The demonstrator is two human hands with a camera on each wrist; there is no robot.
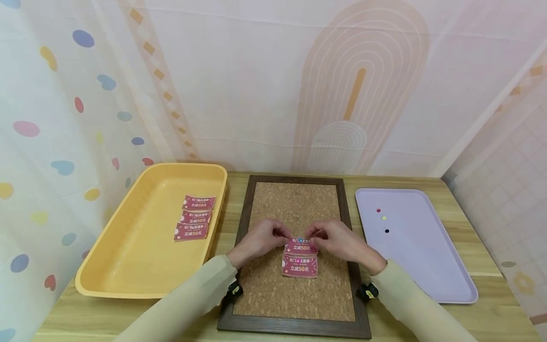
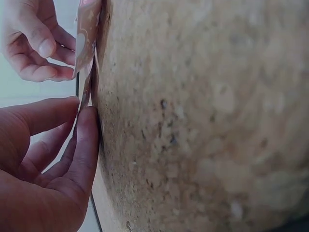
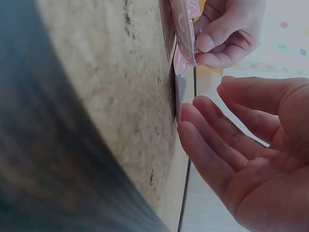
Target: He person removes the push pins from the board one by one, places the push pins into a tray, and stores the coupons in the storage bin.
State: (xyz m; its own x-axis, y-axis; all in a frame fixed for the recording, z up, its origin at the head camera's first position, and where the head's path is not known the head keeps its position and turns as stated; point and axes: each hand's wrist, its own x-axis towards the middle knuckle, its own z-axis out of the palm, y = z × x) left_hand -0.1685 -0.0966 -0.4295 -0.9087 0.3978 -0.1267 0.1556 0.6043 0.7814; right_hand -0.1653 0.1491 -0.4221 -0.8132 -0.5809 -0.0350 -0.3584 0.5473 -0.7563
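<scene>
While left hand (image 1: 266, 235) pinches one end of upper coupon (image 1: 301, 247) and right hand (image 1: 339, 240), fingers loosely spread, sits at the other, it lies between them on corkboard (image 1: 295, 299), long axis hand to hand.

Left hand (image 1: 266, 236): I watch its thumb and fingertips pinch close together.
Right hand (image 1: 338, 240): I see its thumb held apart from gently bent fingers.
Arms (image 1: 183, 297): both sleeved, reaching forward, hands near but not touching.

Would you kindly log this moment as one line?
left hand: pinches upper coupon at left edge; right hand: at its right edge; lower coupon: on corkboard; yellow tray: three coupons; purple tray: three small pieces
</scene>
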